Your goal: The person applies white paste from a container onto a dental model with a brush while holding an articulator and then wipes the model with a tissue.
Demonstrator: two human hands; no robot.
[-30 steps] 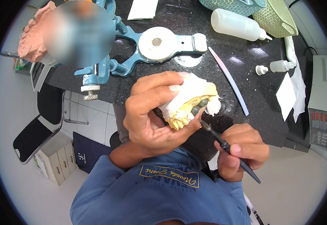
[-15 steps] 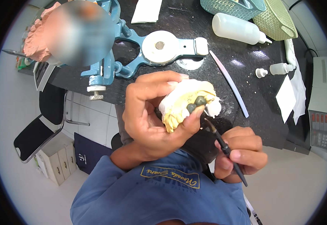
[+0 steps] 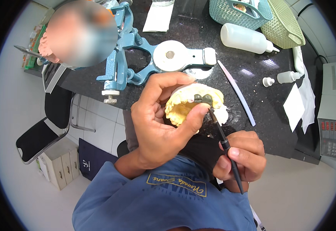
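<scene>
My left hand [image 3: 154,119] is wrapped around a yellow and white plaster dental model [image 3: 177,111], its thumb pressed near the teeth. Two glossy dark green tooth-shaped caps [image 3: 206,100] sit side by side on the arch, just beyond the thumb tip. A slim black-handled brush [image 3: 225,143] is pinched between the fingers of my right hand [image 3: 245,154]. Its fine tip reaches the model's edge beside my left thumb, close to the green caps; whether it touches them I cannot tell.
A blue articulator [image 3: 141,75] stands at the left on the black table, partly blurred. Beyond the model lie a pale plastic file-like strip [image 3: 237,94], a squeeze bottle [image 3: 245,38] and a small dropper bottle [image 3: 288,77]. A blue basket [image 3: 233,17] and a green basket [image 3: 285,27] stand far right.
The dental model has been tilted, so its hollow inner side now shows. The brush has moved up and left, its tip coming from apart to the model's edge. The view has shifted slightly.
</scene>
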